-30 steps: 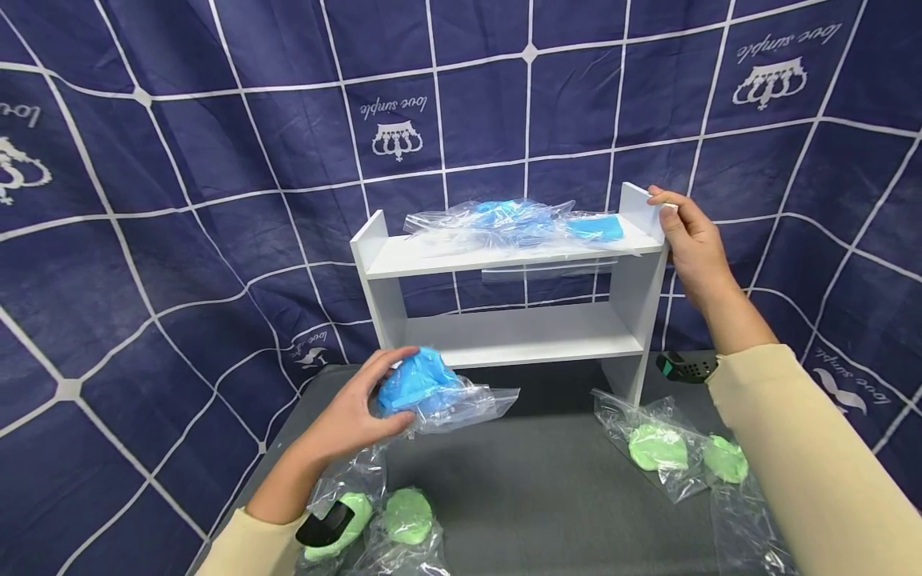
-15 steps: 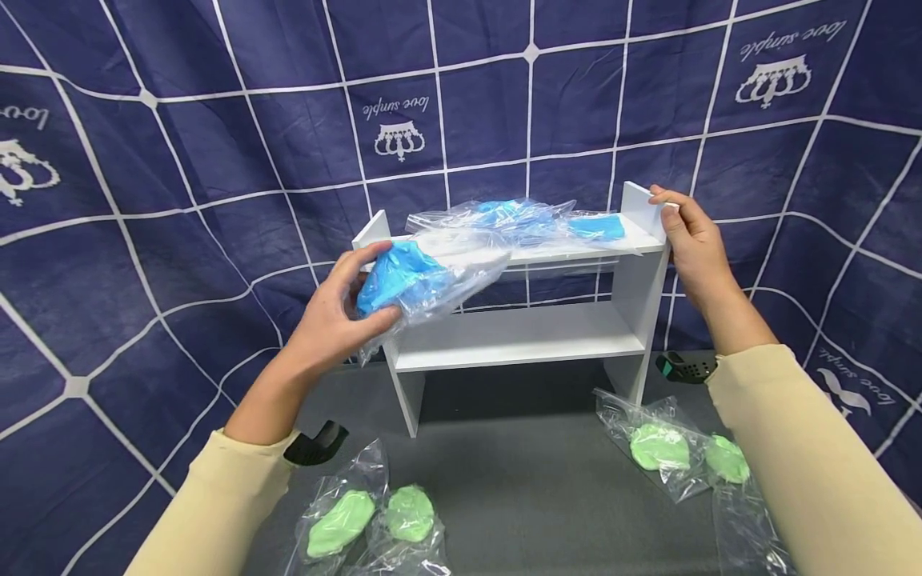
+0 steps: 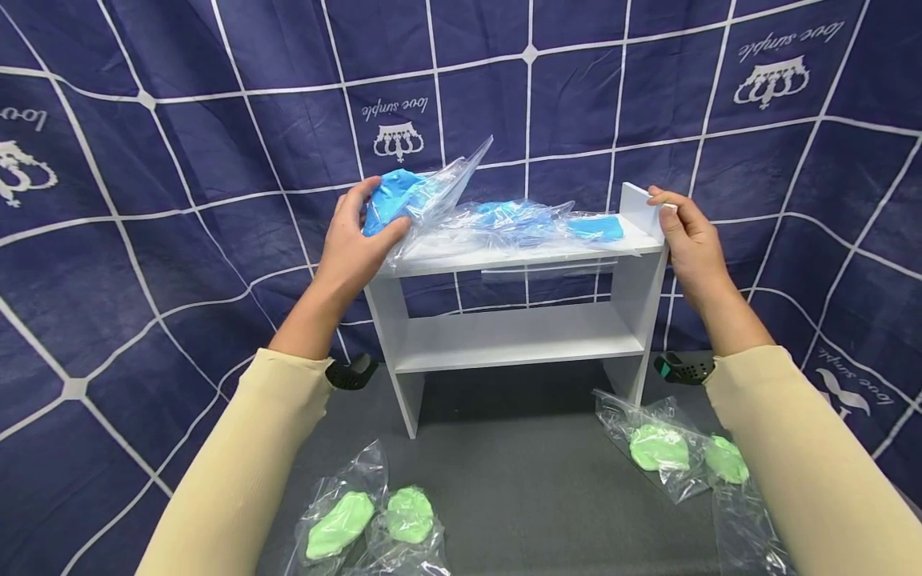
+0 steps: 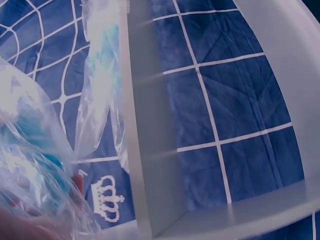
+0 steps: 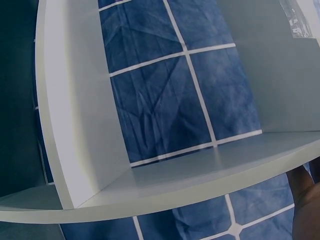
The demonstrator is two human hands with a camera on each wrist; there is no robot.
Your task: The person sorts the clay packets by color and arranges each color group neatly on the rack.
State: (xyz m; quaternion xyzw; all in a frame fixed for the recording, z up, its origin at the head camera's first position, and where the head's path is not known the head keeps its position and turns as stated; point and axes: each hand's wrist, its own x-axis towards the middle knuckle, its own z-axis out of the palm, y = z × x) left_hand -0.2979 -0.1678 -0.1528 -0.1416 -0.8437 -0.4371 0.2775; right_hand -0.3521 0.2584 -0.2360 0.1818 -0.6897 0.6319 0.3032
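My left hand grips a clear plastic bag with a soft-looking blue lump in it. It holds this just over the left end of the white two-tier shelf, thumb in front and fingers behind. The bag's loose plastic fills the left side of the left wrist view. My right hand grips the top of the shelf's right side panel. More blue lumps in clear bags lie on the top board, middle to right, and one bag edge hangs below its front.
Bagged green lumps lie on the dark tabletop at front left, and more bagged green lumps at the right by the shelf's foot. A blue checked curtain hangs close behind the shelf. The lower board shows its white surface.
My left hand has raised the bagged blue lump from in front of the lower board to above the top board's left end. The right hand has stayed on the side panel.
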